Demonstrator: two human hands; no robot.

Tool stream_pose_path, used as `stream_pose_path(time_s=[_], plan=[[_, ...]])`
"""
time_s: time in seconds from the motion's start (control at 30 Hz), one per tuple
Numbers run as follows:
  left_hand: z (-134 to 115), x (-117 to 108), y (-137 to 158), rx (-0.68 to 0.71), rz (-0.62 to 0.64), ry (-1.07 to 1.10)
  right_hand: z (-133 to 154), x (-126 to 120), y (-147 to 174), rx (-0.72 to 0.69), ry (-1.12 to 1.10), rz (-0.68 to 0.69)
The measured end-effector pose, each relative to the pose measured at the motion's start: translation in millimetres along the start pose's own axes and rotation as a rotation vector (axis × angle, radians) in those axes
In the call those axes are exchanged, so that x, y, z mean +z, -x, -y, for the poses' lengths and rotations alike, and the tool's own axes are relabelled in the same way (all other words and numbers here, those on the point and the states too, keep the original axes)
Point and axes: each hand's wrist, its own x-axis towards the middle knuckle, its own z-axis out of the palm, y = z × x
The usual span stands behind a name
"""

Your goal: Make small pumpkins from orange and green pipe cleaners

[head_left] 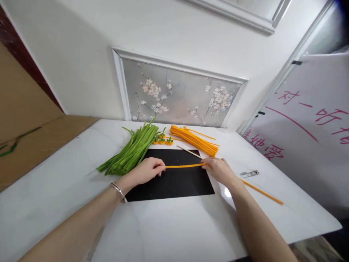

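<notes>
An orange pipe cleaner (183,166) is stretched nearly straight between my two hands, above a black mat (174,185). My left hand (149,169), with a silver bracelet at the wrist, pinches one end. At the other side my right hand (219,169) grips it between thumb and fingers. Beyond the right hand lies a thin pale stick (189,151), partly hidden by the hand. A bundle of green pipe cleaners (133,149) lies left of the mat, and a bundle of orange pipe cleaners (193,140) lies behind it to the right.
Several small orange-and-green pieces (163,140) sit between the bundles. Small metal thread snips (249,173) and a loose orange pipe cleaner (263,191) lie on the white table (174,229) at right. Cardboard (49,145) borders the left; a whiteboard (308,127) stands at right.
</notes>
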Motion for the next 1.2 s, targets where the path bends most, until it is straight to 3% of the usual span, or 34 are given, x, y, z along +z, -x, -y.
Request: stream_pose_path(time_s=[0.27, 0.33, 0.4, 0.5, 0.67, 1.07, 1.2], plan=[[-17.8, 0.2, -9.2, 0.037, 0.04, -0.04, 28.8, -11.4, -1.4, -0.089, -0.047, -0.142], [-26.3, 7.5, -12.3, 0.05, 0.057, -0.011, 43.9, -9.6, -2.9, -0.174, -0.076, -0.17], [-34.5, 15.0, -12.6, 0.036, 0.1, 0.041, 57.1, -3.6, -5.1, -0.384, -0.137, -0.233], [-40.7, 21.7, -7.6, -0.044, 0.114, 0.074, 65.8, 6.5, -8.4, -0.49, -0.101, -0.269], [-29.6, 17.1, 1.0, -0.124, 0.135, 0.288, 56.2, 9.9, -13.2, -0.446, -0.08, -0.299], [-6.3, 14.0, -6.1, -0.321, -0.089, 0.834, 57.9, 13.5, -13.5, -0.392, -0.048, -0.261], [-8.9, 15.0, -4.0, -0.319, -0.118, 0.9, 60.7, -2.4, -10.9, -0.351, -0.125, -0.253]])
